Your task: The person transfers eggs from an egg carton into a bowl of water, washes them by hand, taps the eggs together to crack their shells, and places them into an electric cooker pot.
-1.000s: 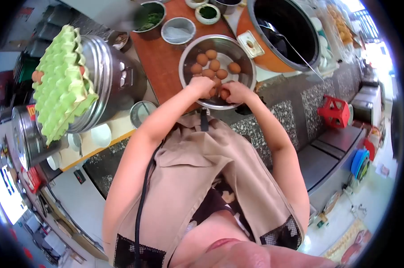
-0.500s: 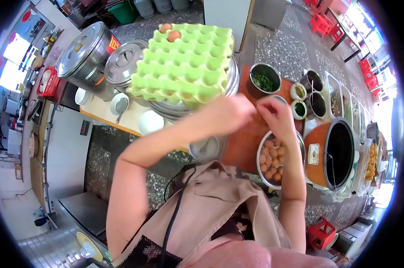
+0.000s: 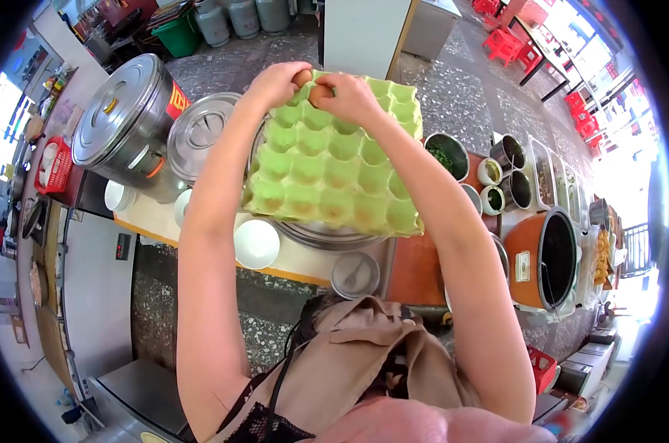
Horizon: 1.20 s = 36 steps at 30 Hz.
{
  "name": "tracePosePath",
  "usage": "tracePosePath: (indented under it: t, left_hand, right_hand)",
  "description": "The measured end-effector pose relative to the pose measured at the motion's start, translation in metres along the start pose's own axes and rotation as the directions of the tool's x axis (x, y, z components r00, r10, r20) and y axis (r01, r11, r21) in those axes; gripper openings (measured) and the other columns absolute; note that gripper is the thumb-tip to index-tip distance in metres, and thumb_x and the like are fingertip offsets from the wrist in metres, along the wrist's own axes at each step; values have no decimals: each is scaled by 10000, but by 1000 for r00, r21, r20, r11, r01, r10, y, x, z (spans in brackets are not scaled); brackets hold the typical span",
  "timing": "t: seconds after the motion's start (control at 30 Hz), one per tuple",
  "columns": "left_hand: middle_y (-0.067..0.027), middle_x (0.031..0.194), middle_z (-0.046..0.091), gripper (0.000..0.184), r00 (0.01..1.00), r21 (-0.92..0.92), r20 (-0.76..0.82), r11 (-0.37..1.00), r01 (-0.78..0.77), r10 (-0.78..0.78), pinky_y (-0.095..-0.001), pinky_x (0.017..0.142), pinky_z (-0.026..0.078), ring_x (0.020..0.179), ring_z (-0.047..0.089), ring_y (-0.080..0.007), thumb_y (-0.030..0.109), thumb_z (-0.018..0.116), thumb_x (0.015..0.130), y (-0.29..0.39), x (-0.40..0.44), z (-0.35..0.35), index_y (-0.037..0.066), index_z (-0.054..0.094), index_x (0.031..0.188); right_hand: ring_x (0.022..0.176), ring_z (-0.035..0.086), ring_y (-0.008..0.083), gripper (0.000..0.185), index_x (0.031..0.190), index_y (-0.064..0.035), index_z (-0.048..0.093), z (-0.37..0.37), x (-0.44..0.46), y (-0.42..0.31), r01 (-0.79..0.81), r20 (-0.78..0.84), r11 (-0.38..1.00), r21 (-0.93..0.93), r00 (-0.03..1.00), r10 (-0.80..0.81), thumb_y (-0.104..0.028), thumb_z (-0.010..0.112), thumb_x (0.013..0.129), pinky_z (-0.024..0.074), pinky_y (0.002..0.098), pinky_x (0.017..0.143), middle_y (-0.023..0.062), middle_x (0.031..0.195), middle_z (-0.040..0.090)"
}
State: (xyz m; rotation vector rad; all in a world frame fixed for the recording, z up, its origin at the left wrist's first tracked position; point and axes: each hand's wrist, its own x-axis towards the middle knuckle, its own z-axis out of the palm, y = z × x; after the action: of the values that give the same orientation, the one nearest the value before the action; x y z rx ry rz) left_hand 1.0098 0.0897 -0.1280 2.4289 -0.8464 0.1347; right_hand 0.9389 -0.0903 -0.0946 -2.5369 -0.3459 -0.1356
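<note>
Front and center: at the top middle of the frame, my two hands, left hand [image 3: 275, 84] and right hand [image 3: 347, 98], meet two eggs [image 3: 321, 96], one egg to each, over one green egg tray [image 3: 345, 146]. Toward the upper left stand three gray cylinders [image 3: 243, 20], one green bin [image 3: 181, 38], one big lidded pot [image 3: 144, 136] and one loose round lid [image 3: 205, 138]; at far left, one red basket [image 3: 56, 179]. Lower center shows one white bowl [image 3: 257, 244] and one metal bowl [image 3: 355, 275]. Right of center: one pot of greens [image 3: 459, 170], two small white bowls [image 3: 484, 207], two steel pots [image 3: 521, 196], one orange pot [image 3: 523, 238]. Upper right, the red stools [image 3: 503, 44] crowd too closely for my count.
</note>
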Motion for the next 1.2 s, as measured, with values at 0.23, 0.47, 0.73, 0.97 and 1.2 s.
tracePosePath:
  t: [0.23,0.47,0.73,0.97,1.2]
  left_hand:
    - [-83,1074,640,332,995,-404,-50,913,61,-89,-273,853,470,987,584,-131,30,533,806,-9,-10,-18,-28,592,1128]
    - [-65,1053,650,345,994,-215,23,971,106,-103,-277,816,479,927,594,-143,40,579,797,14,-6,-18,46,609,1141]
    - [-216,1150,602,592,906,-102,-282,949,300,-316,-350,890,465,1069,584,-265,371,672,801,-9,-32,-17,-63,544,1183]
    - [-161,1034,656,463,823,19,99,828,560,-559,-357,788,493,930,636,-262,383,626,791,74,-129,-27,46,620,1107]
    - [-154,957,682,386,759,-10,-297,796,605,-580,-344,807,498,893,657,-275,317,587,775,91,-122,-31,58,664,1051]
  right_hand:
    - [982,609,197,353,1143,26,570,-38,-32,8,12,-64,551,835,995,76,-142,617,836,490,327,851,91,1021,637]
    - [1040,555,309,306,1119,67,513,-71,-103,34,-166,210,-213,963,956,204,-120,548,880,492,409,921,175,1155,525]
    - [1069,519,324,441,1203,71,490,-116,-250,121,-96,210,-353,931,930,301,-213,480,867,441,402,911,208,1199,515]
    - [1038,514,292,486,1276,64,416,-121,-410,213,86,172,-490,868,873,457,-134,507,842,489,328,852,197,1169,515]
    - [938,572,281,441,1230,47,463,-105,-431,210,34,220,-465,885,849,481,-152,511,840,516,342,786,180,1076,568]
